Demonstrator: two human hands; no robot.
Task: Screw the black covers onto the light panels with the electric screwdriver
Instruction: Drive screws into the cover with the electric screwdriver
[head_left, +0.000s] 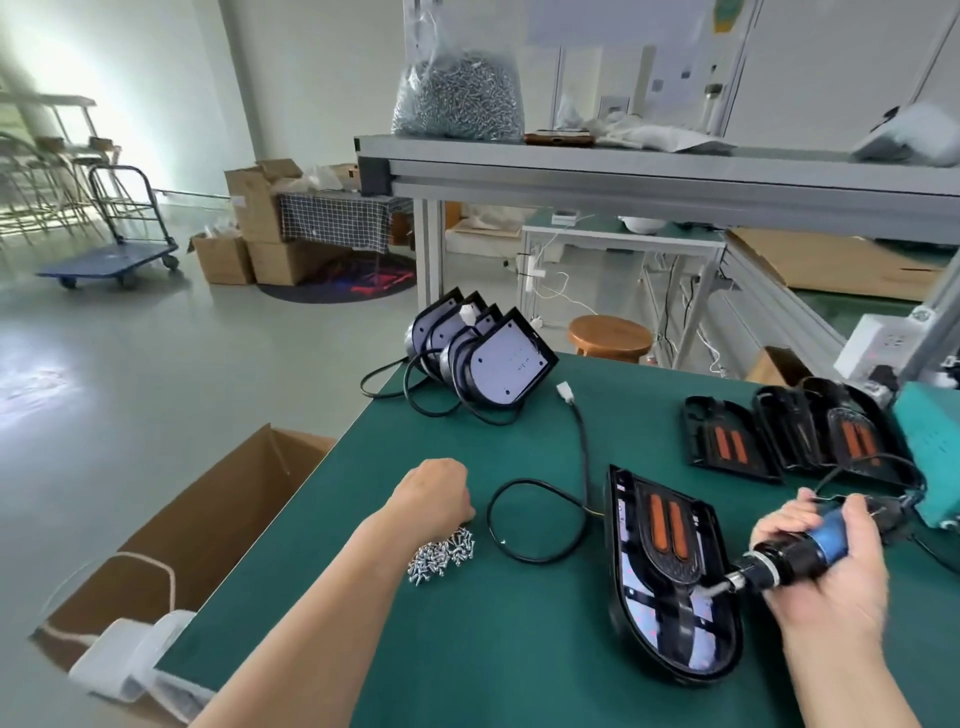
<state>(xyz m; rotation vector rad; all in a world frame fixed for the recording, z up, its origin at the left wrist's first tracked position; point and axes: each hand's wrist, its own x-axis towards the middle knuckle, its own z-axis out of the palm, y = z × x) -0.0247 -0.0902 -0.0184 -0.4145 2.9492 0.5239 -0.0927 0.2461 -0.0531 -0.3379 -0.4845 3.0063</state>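
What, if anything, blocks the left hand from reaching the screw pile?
Probably yes, it can reach: the left hand sits at the far edge of the screw pile, nothing between; the cable loop lies aside.

My left hand (431, 493) sits knuckles-up on the screws (441, 553) near the table's (493, 649) left edge, and I can't tell if it holds one. My right hand (826, 577) grips the screwdriver (795, 556), bit at the right rim of the cover (670, 530) near the front edge. Spare covers (727, 441) lie by the right edge.

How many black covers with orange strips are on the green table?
3. One cover lies in front at the electric screwdriver tip; two sit further back right. A dark piece between them may be another.
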